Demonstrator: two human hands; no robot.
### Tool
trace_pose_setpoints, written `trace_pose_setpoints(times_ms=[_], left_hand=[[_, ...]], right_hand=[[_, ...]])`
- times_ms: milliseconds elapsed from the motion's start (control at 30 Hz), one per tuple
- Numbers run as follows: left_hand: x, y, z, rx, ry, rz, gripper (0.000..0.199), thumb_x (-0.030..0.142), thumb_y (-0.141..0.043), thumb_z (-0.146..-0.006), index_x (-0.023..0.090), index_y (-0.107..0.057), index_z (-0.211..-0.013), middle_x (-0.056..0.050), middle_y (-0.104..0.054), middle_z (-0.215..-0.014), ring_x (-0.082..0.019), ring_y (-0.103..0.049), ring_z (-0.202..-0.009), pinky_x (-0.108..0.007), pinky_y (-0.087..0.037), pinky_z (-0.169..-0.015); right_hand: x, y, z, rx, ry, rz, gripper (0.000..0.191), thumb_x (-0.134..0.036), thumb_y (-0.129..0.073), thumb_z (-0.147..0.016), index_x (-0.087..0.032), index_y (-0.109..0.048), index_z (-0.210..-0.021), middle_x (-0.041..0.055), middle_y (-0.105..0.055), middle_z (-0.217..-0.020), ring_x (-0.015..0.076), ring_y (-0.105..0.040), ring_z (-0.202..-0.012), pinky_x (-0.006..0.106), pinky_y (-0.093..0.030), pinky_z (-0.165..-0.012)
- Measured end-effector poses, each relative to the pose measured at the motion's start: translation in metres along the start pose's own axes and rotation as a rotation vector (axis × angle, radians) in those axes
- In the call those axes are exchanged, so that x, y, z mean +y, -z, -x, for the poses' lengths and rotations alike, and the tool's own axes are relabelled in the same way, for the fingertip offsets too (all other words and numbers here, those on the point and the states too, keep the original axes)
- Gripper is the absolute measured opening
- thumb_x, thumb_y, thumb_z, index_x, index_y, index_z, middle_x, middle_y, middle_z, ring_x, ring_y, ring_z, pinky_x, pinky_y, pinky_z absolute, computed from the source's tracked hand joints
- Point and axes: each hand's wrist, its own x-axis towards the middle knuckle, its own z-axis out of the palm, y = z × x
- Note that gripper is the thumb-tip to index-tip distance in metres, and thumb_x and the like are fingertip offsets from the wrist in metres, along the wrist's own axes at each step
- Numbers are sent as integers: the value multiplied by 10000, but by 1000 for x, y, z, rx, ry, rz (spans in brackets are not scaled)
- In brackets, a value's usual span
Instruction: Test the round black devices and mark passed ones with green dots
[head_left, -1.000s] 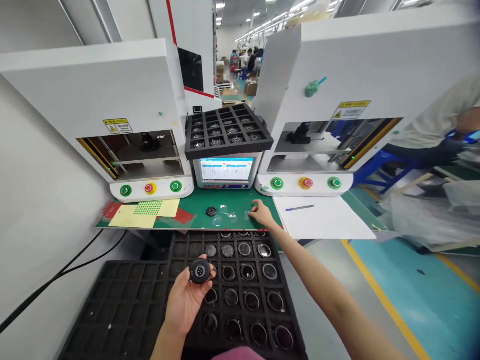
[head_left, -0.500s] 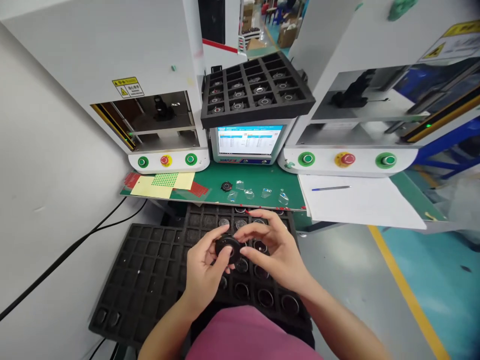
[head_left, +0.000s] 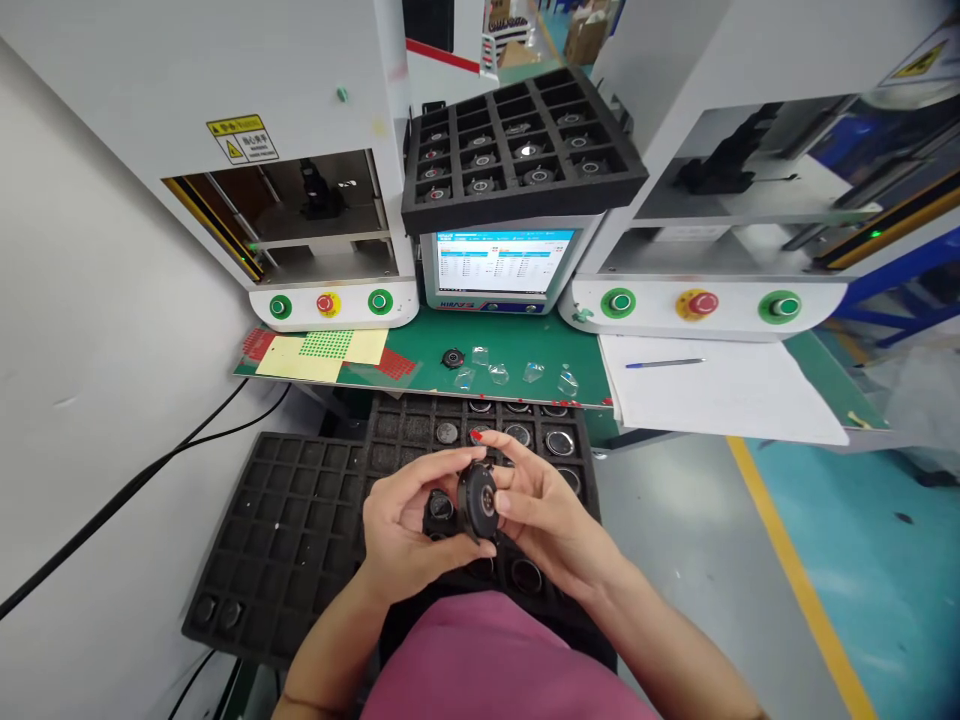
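Note:
A round black smartwatch case [head_left: 478,502] stands tilted on edge between my hands, its back with a small ring of contacts facing right. My left hand [head_left: 409,520] grips its rim, with the thumb below and the fingers above. My right hand [head_left: 544,515] has its thumb on the back of the case and its other fingers around the far side. Its index finger is raised, with a small red spot at the tip. Below the hands lies a black foam tray [head_left: 390,425] holding several round watch parts [head_left: 559,443], partly hidden by my hands.
Another foam tray [head_left: 292,520] lies at left. On the green bench [head_left: 420,345] are a loose watch case [head_left: 452,358], clear film pieces [head_left: 499,374], sticker sheets [head_left: 300,358] and a pen [head_left: 665,363] on paper. Two presses flank a screen [head_left: 502,262] beneath a tilted tray [head_left: 525,205].
The watch case has turned from lying fairly flat to standing on edge, its back now toward the right. My left thumb has moved off its face to the lower rim; my right thumb now presses the back.

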Motion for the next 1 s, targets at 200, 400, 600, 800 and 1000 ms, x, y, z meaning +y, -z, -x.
trace_pose_setpoints(times_ms=[200,400,600,800,1000], left_hand=[[4,-2,-1,-19,59,29,486,315,-830,-666,227,-689,-1122,-94,-735,-1042,-216,-660,-1006,-354,-547,-903],[14,-5,6,13,70,-23,674,197,-837,-656,237,-579,-1277,-106,-702,-1148,-249,-690,-1023,-354,-599,-861],[21,-3,-1,-117,-88,-212,644,223,-835,-654,211,-609,-1256,-120,-692,-1173,-262,-685,-1036,-355,-614,-831],[25,-1,-5,-190,-89,-311,646,289,-797,-708,263,-561,-1309,-95,-690,-1182,-225,-701,-985,-330,-619,-796],[26,1,-7,-248,-96,-345,651,302,-771,-741,273,-526,-1344,-103,-685,-1194,-227,-699,-985,-328,-616,-781]], right_hand=[[-2,0,4,83,97,97,535,-202,-855,-631,-233,-554,-1072,-22,-710,-767,91,-660,-637,190,-550,-610],[-13,-7,31,139,348,301,85,-236,-745,-785,-209,-672,-751,-25,-636,-653,80,-600,-564,177,-520,-536],[-12,-13,41,14,214,262,75,-232,-753,-777,-217,-703,-724,-18,-633,-664,98,-607,-612,209,-525,-577],[-13,-11,42,74,133,323,166,-275,-766,-759,-211,-665,-645,-19,-615,-606,98,-531,-557,212,-447,-514],[-15,-13,43,132,45,353,226,-315,-780,-728,-208,-633,-593,-21,-565,-562,99,-460,-521,220,-387,-472]])
